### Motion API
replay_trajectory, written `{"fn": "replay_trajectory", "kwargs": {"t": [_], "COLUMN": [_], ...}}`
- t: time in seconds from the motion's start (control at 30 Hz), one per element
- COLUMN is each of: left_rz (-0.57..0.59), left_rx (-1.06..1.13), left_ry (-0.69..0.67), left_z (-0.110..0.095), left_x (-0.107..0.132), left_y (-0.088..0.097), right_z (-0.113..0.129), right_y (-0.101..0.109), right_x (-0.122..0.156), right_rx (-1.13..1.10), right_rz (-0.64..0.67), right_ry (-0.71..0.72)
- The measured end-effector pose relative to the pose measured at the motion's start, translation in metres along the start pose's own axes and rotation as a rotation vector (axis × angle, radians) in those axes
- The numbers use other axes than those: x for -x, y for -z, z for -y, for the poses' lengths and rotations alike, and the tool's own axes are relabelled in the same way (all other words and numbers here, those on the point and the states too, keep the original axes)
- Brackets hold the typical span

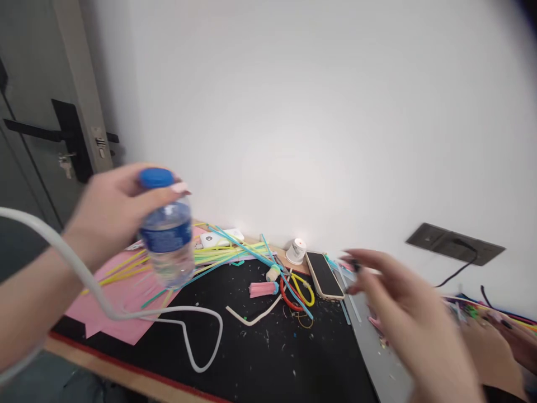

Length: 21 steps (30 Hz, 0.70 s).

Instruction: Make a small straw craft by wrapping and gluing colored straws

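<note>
A small clear water bottle [168,240] with a blue cap and blue label is gripped near its neck by my left hand [121,207], raised over the left side of the table. Clear liquid shows inside it. My right hand [398,313] is in the air at the right, blurred, with bent fingers spread apart and no held object visible. Below its fingertips lies a phone [325,275] with a dark screen. Left of the phone are scissors [297,291] with red and yellow handles, a pink bundle [263,289] and a bent cream-coloured strip [251,323].
Yellow and blue thin strips [226,253] lie across pink sheets [119,282] and a black mat [268,358]. A white cable [197,309] loops across the front. Near the wall stands a small white cup [296,251]. Another person's hands [490,347] are at far right.
</note>
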<state>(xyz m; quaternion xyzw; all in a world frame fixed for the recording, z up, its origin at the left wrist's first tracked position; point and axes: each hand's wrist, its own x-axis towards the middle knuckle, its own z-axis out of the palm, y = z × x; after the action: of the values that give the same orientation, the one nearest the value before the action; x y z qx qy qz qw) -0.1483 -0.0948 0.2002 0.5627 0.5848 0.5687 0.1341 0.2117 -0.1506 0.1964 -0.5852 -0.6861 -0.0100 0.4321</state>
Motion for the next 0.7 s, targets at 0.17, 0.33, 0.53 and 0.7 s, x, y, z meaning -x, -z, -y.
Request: {"fn": "replay_trajectory", "kwargs": {"t": [0.17,0.33,0.53,0.7], "left_rz": [0.286,0.436,0.708,0.627], "left_rx": [0.423,0.600,0.724,0.485], "left_ry": [-0.111,-0.112,-0.200,-0.091], "left_z": [-0.041,-0.042,-0.008,0.014], "left_x": [0.003,0.016,0.029,0.046], "left_y": [-0.087,-0.128,-0.132,-0.140], "right_z": [0.032,0.013,0.003,0.015], "right_y": [-0.105,-0.147,-0.145,-0.144], "right_x": [-0.013,-0.009,-0.001,-0.003], "right_rx": [-0.357,-0.354,-0.367,-0.360], "right_rz": [0.396,0.311,0.259,0.335], "right_ry": [0.054,0.023,0.009,-0.020]}}
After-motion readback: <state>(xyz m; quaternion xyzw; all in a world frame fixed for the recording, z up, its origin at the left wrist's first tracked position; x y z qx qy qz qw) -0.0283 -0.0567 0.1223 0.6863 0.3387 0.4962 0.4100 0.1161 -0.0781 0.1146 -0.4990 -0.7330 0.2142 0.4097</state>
